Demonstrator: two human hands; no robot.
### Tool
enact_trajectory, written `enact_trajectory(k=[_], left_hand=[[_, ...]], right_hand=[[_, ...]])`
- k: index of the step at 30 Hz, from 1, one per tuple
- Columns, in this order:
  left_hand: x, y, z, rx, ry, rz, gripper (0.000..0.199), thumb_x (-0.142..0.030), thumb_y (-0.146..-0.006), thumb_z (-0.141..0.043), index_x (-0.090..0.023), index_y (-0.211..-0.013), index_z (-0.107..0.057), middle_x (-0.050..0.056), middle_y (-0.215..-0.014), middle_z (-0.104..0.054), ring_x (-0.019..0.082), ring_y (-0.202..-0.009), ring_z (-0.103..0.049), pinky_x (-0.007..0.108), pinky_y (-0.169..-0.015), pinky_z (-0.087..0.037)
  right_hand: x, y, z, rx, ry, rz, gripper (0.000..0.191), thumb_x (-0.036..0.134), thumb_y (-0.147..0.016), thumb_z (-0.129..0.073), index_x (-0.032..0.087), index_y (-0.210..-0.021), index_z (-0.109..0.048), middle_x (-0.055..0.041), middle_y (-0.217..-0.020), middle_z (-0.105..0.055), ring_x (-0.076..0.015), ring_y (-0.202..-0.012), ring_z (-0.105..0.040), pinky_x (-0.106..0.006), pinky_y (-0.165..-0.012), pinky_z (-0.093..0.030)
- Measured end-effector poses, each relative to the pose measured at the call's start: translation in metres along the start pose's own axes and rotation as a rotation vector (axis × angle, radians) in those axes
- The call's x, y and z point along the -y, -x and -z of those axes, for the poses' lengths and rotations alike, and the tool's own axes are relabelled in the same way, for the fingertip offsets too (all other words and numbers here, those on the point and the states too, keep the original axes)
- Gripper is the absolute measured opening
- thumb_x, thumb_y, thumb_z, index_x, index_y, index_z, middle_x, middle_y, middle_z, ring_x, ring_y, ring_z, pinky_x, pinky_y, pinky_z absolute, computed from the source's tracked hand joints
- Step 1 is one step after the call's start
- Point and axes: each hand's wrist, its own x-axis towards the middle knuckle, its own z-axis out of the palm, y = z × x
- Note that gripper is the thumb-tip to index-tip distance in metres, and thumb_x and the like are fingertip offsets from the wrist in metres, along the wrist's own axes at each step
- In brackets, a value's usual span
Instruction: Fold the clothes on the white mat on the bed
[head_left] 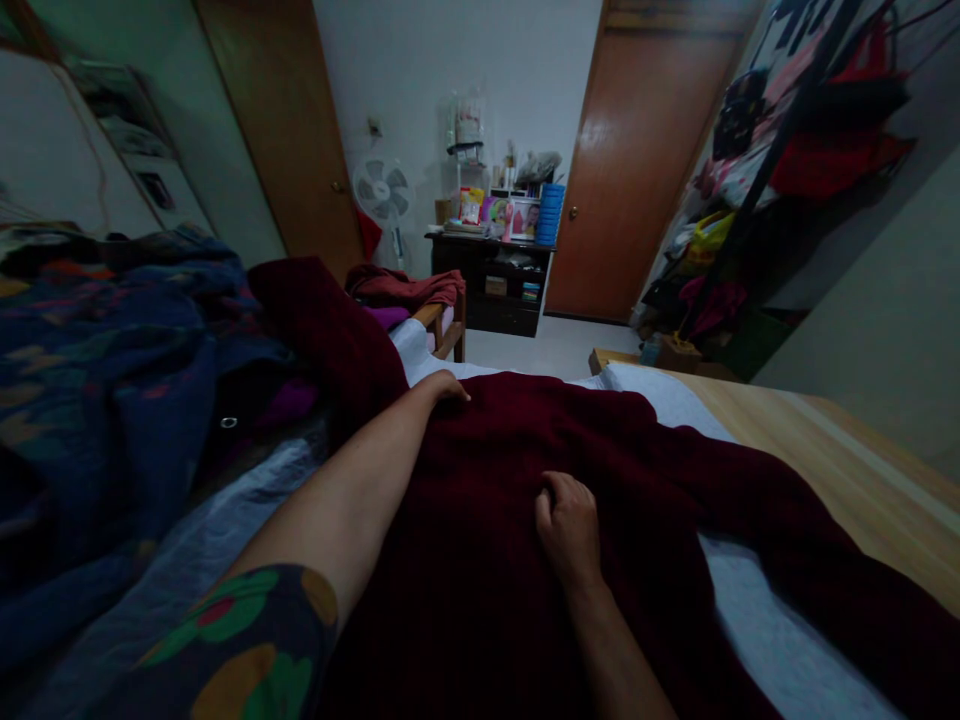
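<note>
A dark red long-sleeved garment point(487, 590), seemingly a knit sweater, is spread over a pale sheet. One sleeve stretches to the right, and another dark red part extends to the upper left. My left hand point(444, 384) reaches to the garment's far edge and lies on it, a finger stretched out; its other fingers are mostly hidden. Nearer the middle, my right hand point(571, 520) rests on the cloth with fingers curled in against the fabric. How much cloth those fingers hold is hard to see in the dim light.
Piled clothes point(112, 370) lie at the left. The pale sheet point(795, 610) shows beside a bare wooden surface point(847, 430) at the right. Beyond are a wooden chair point(450, 330) with cloths, a fan point(382, 190), a dark cabinet point(487, 318) and hanging bags point(840, 150).
</note>
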Motion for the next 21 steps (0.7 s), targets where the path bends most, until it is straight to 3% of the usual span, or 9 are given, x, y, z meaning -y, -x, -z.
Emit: enact_trajectory(k=[3,5,7,9,13,18,21], left_hand=[[-0.007,0.006,0.000,0.060,-0.006,-0.049,0.028,-0.034,-0.070,-0.076,-0.017,-0.091,-0.075,0.005,-0.091,-0.075,0.021,-0.082,-0.069,0.025,-0.073,-0.050],[-0.011,0.011,0.000,0.062,-0.007,-0.086,0.031,-0.043,-0.076,-0.070,-0.019,-0.095,-0.074,0.002,-0.097,-0.075,0.019,-0.085,-0.068,0.023,-0.075,-0.049],[-0.013,0.015,-0.001,0.048,-0.022,-0.091,0.039,-0.051,-0.082,-0.061,-0.018,-0.097,-0.074,0.004,-0.099,-0.074,0.019,-0.086,-0.067,0.023,-0.076,-0.049],[-0.014,0.018,-0.001,0.017,-0.062,-0.069,0.042,-0.051,-0.080,-0.063,-0.015,-0.098,-0.074,0.007,-0.100,-0.074,0.021,-0.089,-0.067,0.024,-0.077,-0.049],[-0.015,0.020,0.001,-0.102,-0.162,-0.016,0.040,-0.034,-0.071,-0.073,-0.013,-0.105,-0.071,0.016,-0.112,-0.070,0.031,-0.102,-0.065,0.032,-0.082,-0.050],[-0.018,0.014,0.009,-0.298,-0.212,-0.010,0.034,-0.028,-0.084,-0.057,-0.020,-0.115,-0.067,0.016,-0.118,-0.067,0.034,-0.110,-0.061,0.039,-0.085,-0.048],[-0.019,0.005,0.014,-0.397,-0.213,-0.034,0.035,-0.030,-0.092,-0.044,-0.024,-0.120,-0.064,0.013,-0.119,-0.066,0.032,-0.112,-0.059,0.039,-0.087,-0.045]], right_hand=[[0.001,0.000,0.000,0.011,0.012,-0.005,0.030,0.017,-0.084,-0.042,0.019,-0.102,-0.066,-0.0090,-0.101,-0.069,-0.0234,-0.095,-0.060,-0.038,-0.096,-0.041],[0.001,0.000,0.000,0.012,0.021,-0.004,0.030,0.018,-0.084,-0.042,0.018,-0.102,-0.066,-0.0092,-0.101,-0.069,-0.0231,-0.095,-0.060,-0.037,-0.096,-0.040],[0.002,0.001,0.001,0.002,0.026,0.000,0.030,0.017,-0.083,-0.042,0.018,-0.102,-0.066,-0.0092,-0.101,-0.069,-0.0231,-0.095,-0.060,-0.037,-0.095,-0.040],[0.003,0.001,0.002,-0.025,0.022,0.010,0.031,0.016,-0.083,-0.042,0.018,-0.102,-0.066,-0.0094,-0.101,-0.068,-0.0232,-0.095,-0.060,-0.037,-0.095,-0.041],[0.005,0.002,0.006,-0.104,-0.003,0.059,0.030,0.014,-0.082,-0.043,0.018,-0.104,-0.064,-0.0094,-0.104,-0.067,-0.0236,-0.099,-0.059,-0.039,-0.096,-0.040],[0.009,0.004,0.011,-0.169,0.003,0.126,0.026,0.016,-0.084,-0.045,0.015,-0.104,-0.063,-0.0102,-0.105,-0.068,-0.0234,-0.099,-0.059,-0.042,-0.096,-0.040],[0.011,0.005,0.012,-0.136,0.037,0.106,0.027,0.018,-0.087,-0.044,0.016,-0.105,-0.064,-0.0102,-0.108,-0.068,-0.0224,-0.102,-0.060,-0.042,-0.100,-0.037]])
